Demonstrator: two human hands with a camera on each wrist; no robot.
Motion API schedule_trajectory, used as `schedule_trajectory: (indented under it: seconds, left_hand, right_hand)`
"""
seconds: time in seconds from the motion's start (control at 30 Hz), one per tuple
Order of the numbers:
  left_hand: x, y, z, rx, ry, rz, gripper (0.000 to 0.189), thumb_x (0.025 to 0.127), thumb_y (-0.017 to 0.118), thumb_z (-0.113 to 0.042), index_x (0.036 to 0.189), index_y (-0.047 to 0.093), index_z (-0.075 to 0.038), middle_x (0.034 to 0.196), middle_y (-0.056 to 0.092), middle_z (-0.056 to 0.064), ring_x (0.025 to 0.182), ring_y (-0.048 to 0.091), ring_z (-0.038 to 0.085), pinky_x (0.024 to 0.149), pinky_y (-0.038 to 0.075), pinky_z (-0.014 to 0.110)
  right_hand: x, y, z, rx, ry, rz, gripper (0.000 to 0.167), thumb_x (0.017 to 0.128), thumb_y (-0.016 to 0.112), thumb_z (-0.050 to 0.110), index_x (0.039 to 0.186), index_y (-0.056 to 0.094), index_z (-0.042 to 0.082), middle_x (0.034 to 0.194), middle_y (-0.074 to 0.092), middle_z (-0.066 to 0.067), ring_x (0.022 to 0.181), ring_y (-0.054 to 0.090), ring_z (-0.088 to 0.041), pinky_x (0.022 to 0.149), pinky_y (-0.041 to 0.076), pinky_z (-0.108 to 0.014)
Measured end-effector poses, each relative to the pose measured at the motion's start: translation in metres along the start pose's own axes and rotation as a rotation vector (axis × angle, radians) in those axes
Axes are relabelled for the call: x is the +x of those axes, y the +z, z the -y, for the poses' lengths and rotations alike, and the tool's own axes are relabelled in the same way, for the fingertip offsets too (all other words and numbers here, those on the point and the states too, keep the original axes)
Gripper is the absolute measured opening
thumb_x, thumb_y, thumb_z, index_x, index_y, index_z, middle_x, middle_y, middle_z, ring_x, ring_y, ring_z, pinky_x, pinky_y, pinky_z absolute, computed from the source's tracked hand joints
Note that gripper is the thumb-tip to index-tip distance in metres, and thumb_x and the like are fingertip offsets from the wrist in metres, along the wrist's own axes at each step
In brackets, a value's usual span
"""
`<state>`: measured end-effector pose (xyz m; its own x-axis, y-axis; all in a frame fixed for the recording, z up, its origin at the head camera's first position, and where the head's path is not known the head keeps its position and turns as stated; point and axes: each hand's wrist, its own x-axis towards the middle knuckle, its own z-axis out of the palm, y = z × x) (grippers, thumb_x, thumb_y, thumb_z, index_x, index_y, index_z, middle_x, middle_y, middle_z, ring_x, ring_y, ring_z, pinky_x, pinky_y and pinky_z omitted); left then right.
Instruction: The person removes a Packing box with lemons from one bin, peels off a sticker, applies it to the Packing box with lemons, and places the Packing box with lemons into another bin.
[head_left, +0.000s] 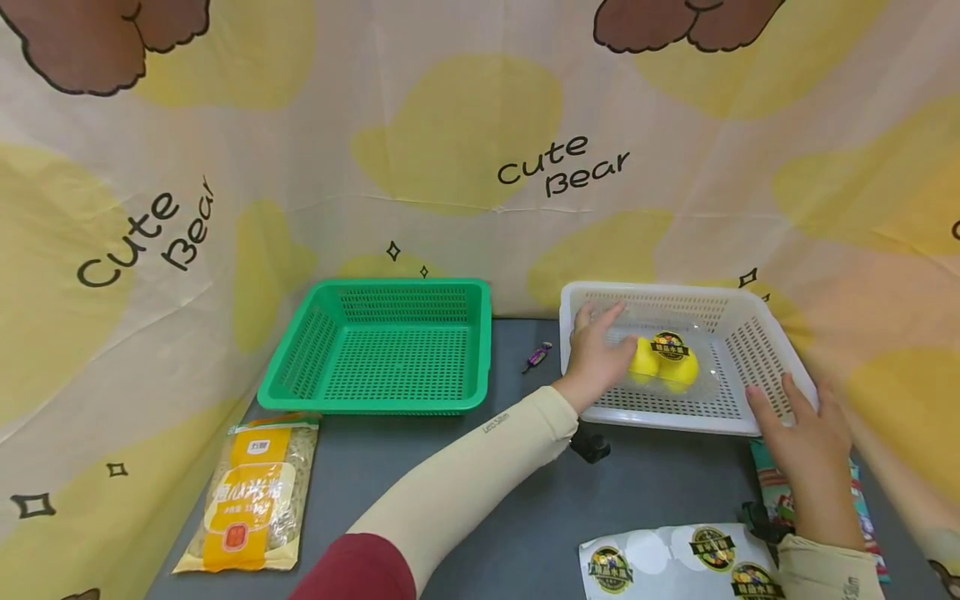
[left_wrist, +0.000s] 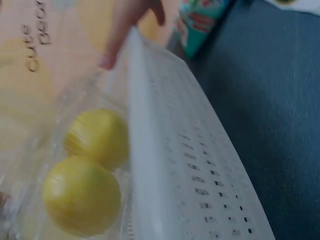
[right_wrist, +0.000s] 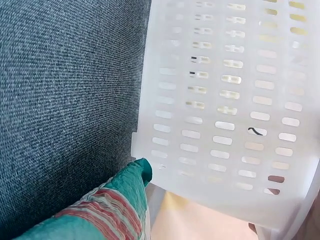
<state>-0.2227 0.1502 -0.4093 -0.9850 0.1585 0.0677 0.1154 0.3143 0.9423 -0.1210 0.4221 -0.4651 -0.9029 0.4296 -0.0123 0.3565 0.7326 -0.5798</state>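
Note:
A clear plastic pack (head_left: 708, 379) of round yellow fruits (head_left: 678, 371) lies inside the white basket (head_left: 675, 423), with a black-and-gold round sticker (head_left: 670, 346) on top. My left hand (head_left: 596, 358) reaches over the basket's left side, fingers spread at the pack's left end; whether they touch it is unclear. At the basket's right rim, my right hand (head_left: 810, 442) rests with extended, spread fingers. Two yellow fruits (left_wrist: 82, 195) show through the plastic in the left wrist view, with part of the right hand (left_wrist: 127, 25) beyond. Only the perforated basket wall (right_wrist: 225, 110) fills the right wrist view's right side.
Left of the white basket stands a green basket (head_left: 375, 406); a purple-wrapped candy (head_left: 537, 357) lies between them. An orange-labelled bag of grain (head_left: 251, 500) lies front left. A sticker sheet (head_left: 652, 554) and a teal packet (head_left: 772, 479) lie front right. A printed curtain (head_left: 450, 133) hangs behind.

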Motion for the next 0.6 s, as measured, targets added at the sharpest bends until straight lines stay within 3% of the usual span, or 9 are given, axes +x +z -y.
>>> schedule_trajectory:
  seconds: [0.23,0.43,0.6]
  left_hand:
    - [0.007,0.016,0.008,0.002,-0.075,0.044,0.058,0.102,0.069,-0.017,0.157,0.056,-0.026,0.172,0.022,-0.001,0.147,0.032,0.036,0.089,0.052,0.032]
    - [0.014,0.022,0.017,0.046,-0.093,0.046,0.055,0.102,0.07,-0.02,0.156,0.057,-0.025,0.17,0.026,0.003,0.144,0.035,0.035,0.105,0.047,0.039]
    - [0.02,0.027,0.025,0.091,-0.104,0.047,0.054,0.103,0.069,-0.021,0.156,0.057,-0.025,0.17,0.026,0.006,0.142,0.038,0.036,0.109,0.045,0.043]
  right_hand:
    - [-0.004,0.001,0.001,-0.008,-0.012,-0.002,0.083,0.108,0.044,0.06,0.168,0.012,0.011,0.172,-0.017,-0.027,0.15,-0.007,-0.067,0.106,0.01,-0.088]
    - [-0.004,0.0,0.001,-0.009,0.02,0.017,0.086,0.106,0.045,0.064,0.168,0.009,0.016,0.172,-0.019,-0.026,0.15,-0.009,-0.067,0.102,0.011,-0.091]
    - [-0.003,-0.001,0.001,-0.001,0.022,0.02,0.087,0.106,0.045,0.064,0.168,0.009,0.016,0.172,-0.018,-0.027,0.149,-0.009,-0.069,0.1,0.012,-0.092]
